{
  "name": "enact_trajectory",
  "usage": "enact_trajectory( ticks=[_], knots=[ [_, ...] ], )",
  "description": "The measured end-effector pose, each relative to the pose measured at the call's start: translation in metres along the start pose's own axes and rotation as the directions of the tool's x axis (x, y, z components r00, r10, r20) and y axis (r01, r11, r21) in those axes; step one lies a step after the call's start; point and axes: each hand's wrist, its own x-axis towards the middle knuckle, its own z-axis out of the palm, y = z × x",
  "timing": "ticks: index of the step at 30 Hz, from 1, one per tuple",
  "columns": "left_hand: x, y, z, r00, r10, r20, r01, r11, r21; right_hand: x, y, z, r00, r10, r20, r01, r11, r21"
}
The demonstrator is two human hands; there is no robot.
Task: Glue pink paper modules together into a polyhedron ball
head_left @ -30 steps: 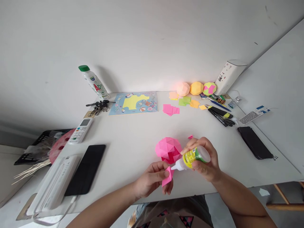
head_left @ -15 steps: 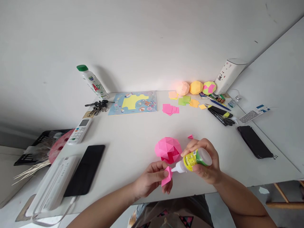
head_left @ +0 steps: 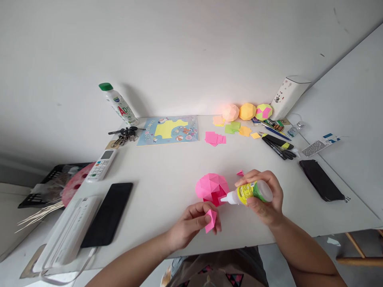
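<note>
Near the front of the table, my left hand [head_left: 194, 223] pinches a folded pink paper piece [head_left: 211, 221] between thumb and fingers. My right hand [head_left: 266, 199] is wrapped round a glue bottle [head_left: 247, 193] with a yellow and green label, tilted so its white nozzle points left. The nozzle tip is close to the pink paper ball [head_left: 212, 185]; I cannot tell whether they touch. That faceted ball sits on the table just beyond my left hand, with a dark pink opening on its near side. A small folded pink scrap [head_left: 240, 173] lies beyond my right hand.
Pink paper sheets [head_left: 214, 138], green sheets [head_left: 232, 127] and finished paper balls [head_left: 247, 111] are at the back. Scissors [head_left: 289, 154] and a black pouch [head_left: 321, 180] lie right. On the left are a phone [head_left: 107, 214], a remote [head_left: 101, 165], keys [head_left: 127, 135] and a bottle [head_left: 119, 105].
The glue bottle has moved up and to the right, and its nozzle has left the pink paper piece. My left hand still holds that piece, turned slightly.
</note>
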Motion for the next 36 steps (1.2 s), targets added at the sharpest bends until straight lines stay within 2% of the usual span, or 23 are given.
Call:
enact_trajectory(
  ticks=[3,5,8,11,14,16,18,21,23,25,27,31,33,36],
  knots=[
    [-0.003,0.004,0.003,0.993,0.118,-0.028,-0.103,0.940,0.325,0.001,0.003,-0.002,0.997,0.050,-0.057,-0.049,0.999,0.019],
    [-0.005,0.006,0.004,0.977,0.209,-0.037,-0.159,0.838,0.522,0.003,0.006,-0.003,0.993,0.082,-0.090,-0.079,0.996,0.035],
    [-0.008,0.005,0.003,0.943,0.331,-0.003,-0.237,0.680,0.694,0.006,0.011,-0.004,0.986,0.107,-0.128,-0.097,0.992,0.078],
    [-0.009,0.000,0.001,0.903,0.405,0.145,-0.355,0.510,0.783,0.011,0.020,-0.005,0.971,0.168,-0.168,-0.140,0.976,0.170],
    [-0.011,-0.009,-0.001,0.849,0.396,0.349,-0.473,0.279,0.836,0.018,0.036,-0.005,0.925,0.333,-0.182,-0.270,0.914,0.304],
    [-0.011,-0.015,-0.002,0.845,0.374,0.384,-0.456,0.126,0.881,0.022,0.049,-0.005,0.889,0.438,-0.133,-0.365,0.854,0.372],
    [-0.010,-0.020,-0.003,0.847,0.372,0.379,-0.408,0.000,0.913,0.025,0.060,-0.004,0.869,0.487,-0.088,-0.420,0.819,0.390],
    [-0.008,-0.023,-0.005,0.867,0.351,0.354,-0.333,-0.123,0.935,0.024,0.069,0.000,0.845,0.532,-0.047,-0.473,0.788,0.395],
    [-0.007,-0.022,-0.005,0.880,0.345,0.326,-0.288,-0.157,0.945,0.022,0.070,0.004,0.830,0.557,-0.028,-0.504,0.771,0.390],
    [-0.006,-0.020,-0.003,0.891,0.355,0.284,-0.253,-0.132,0.959,0.018,0.067,0.008,0.814,0.581,-0.019,-0.533,0.759,0.375],
    [-0.007,-0.017,0.000,0.898,0.388,0.209,-0.211,-0.038,0.977,0.014,0.063,0.012,0.798,0.602,-0.023,-0.557,0.753,0.351],
    [-0.010,-0.010,0.005,0.909,0.417,-0.013,-0.117,0.286,0.951,0.007,0.056,0.019,0.783,0.619,-0.057,-0.580,0.761,0.290],
    [-0.012,-0.006,0.008,0.912,0.386,-0.140,-0.054,0.451,0.891,0.004,0.053,0.020,0.786,0.614,-0.072,-0.578,0.771,0.269],
    [-0.014,-0.001,0.009,0.900,0.307,-0.309,0.053,0.627,0.777,0.002,0.051,0.021,0.794,0.603,-0.078,-0.572,0.784,0.243]
  ],
)
